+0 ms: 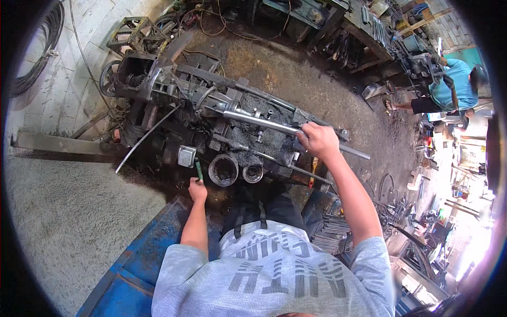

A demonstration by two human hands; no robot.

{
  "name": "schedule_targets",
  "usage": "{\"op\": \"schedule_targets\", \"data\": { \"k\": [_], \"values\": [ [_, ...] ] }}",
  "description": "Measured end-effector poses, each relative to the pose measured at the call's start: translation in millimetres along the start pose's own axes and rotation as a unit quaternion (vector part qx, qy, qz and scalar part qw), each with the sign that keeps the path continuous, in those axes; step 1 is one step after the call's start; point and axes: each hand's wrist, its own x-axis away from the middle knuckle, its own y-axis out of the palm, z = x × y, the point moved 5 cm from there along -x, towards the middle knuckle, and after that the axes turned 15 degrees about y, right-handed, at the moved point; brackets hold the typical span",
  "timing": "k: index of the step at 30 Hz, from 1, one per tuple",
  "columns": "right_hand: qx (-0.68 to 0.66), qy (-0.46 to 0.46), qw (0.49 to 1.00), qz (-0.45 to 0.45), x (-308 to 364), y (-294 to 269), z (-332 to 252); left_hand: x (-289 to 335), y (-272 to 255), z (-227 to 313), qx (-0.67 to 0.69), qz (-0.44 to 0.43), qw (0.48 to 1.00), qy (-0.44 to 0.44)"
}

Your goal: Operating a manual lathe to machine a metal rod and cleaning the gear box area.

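A long shiny steel bar [259, 122] runs out of the chuck end of a dark, greasy lathe-like machine [158, 84] and slants down to the right. My right hand [319, 140] is wrapped around it toward its free end. My left hand [197, 189] is closed on a green handle [199, 170], which rises beside a square metal block [186, 156] at the machine's near side. Whether the handle joins that block I cannot tell. Grey metal shavings [245, 132] lie under the bar. Two round, grimy containers [223, 170] stand at the near edge, right of my left hand.
A brush-like tool with a yellow-orange handle [314, 170] lies below my right wrist. A thin rod [145, 140] sticks out leftward. Metal rods [330, 232] are piled by my right side. A co-worker in a blue shirt [457, 87] is at the far right, near a cluttered bench [364, 34].
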Motion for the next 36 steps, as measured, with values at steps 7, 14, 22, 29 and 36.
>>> {"op": "schedule_targets", "data": {
  "k": [7, 14, 22, 29, 36],
  "values": [
    [0.014, 0.054, 0.998, -0.014, -1, -2, 4, -14, -7, 6, -0.022, -0.090, 0.996, -0.010],
    [0.017, -0.019, 0.997, 0.075, 3, -7, -10, -47, -109, 91, 0.420, -0.014, 0.900, 0.113],
    [-0.107, 0.037, 0.988, 0.102, 5, -9, -44, -52, -209, 199, 0.533, 0.273, 0.774, 0.207],
    [-0.111, 0.014, 0.991, 0.080, 0, -8, -44, -44, -232, 206, 0.447, 0.276, 0.821, 0.224],
    [-0.330, -0.122, 0.936, 0.018, -9, -25, -220, 29, -278, 278, 0.142, 0.329, 0.808, 0.468]
  ]
}}
